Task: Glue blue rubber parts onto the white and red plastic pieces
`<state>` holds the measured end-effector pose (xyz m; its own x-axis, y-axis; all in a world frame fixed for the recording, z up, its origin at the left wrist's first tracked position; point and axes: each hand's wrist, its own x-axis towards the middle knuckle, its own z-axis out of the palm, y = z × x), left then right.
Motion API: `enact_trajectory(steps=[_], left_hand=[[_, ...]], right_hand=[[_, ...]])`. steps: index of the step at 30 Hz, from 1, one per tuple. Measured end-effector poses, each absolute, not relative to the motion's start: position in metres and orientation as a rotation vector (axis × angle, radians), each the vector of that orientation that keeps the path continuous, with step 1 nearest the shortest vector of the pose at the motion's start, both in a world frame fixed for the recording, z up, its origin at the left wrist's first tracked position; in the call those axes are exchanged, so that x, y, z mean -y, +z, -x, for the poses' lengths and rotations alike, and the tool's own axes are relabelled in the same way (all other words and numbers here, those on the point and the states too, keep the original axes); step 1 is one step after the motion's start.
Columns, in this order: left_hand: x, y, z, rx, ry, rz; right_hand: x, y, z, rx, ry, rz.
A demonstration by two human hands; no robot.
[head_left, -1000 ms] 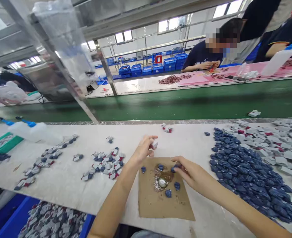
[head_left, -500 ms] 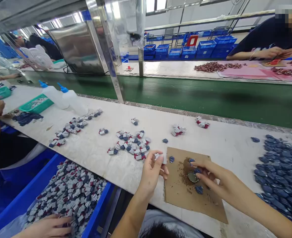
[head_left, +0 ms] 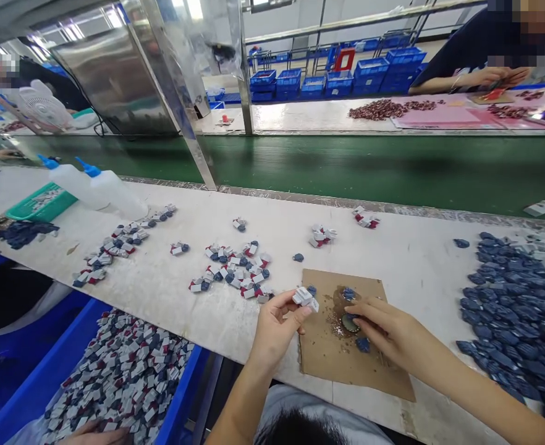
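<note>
Left hand: we pinch a grey piece between thumb and fingers, over the cardboard's left edge, near its far corner.
Right hand: our fingertips reach the round cap; whether they grip anything, we cannot tell.
Round cap risk: we could tip it if a fingertip catches its rim; a slack pinch could drop the grey piece.
Grey piece axis: its length slants from far left to near right; we cannot tell its front.

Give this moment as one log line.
left hand: pinching pale piece; right hand: at round disc on cardboard, grip unclear; cardboard: blue pieces near disc; right side: blue pile; lower left: bin of mixed pieces
</note>
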<state>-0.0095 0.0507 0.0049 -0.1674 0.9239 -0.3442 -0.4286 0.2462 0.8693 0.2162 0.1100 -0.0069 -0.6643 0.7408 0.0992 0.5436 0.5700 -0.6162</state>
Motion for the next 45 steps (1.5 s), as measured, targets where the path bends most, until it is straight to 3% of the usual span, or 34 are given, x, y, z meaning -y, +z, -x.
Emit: enact_trajectory(steps=[21,31,45], left_hand=[[-0.048,0.0,0.005,-1.209,1.282,-0.535],[-0.043,0.021,0.0,-1.022,1.268,-0.443],[-0.036,0.029,-0.009,-0.994,1.288,-0.583]], right_hand=[[-0.107,-0.004,-0.212,2.551,0.788,1.038],[-0.098,0.063,-0.186,2.037,1.166,1.137],[-0.092,0.065,-0.184,2.003,1.428,1.064]])
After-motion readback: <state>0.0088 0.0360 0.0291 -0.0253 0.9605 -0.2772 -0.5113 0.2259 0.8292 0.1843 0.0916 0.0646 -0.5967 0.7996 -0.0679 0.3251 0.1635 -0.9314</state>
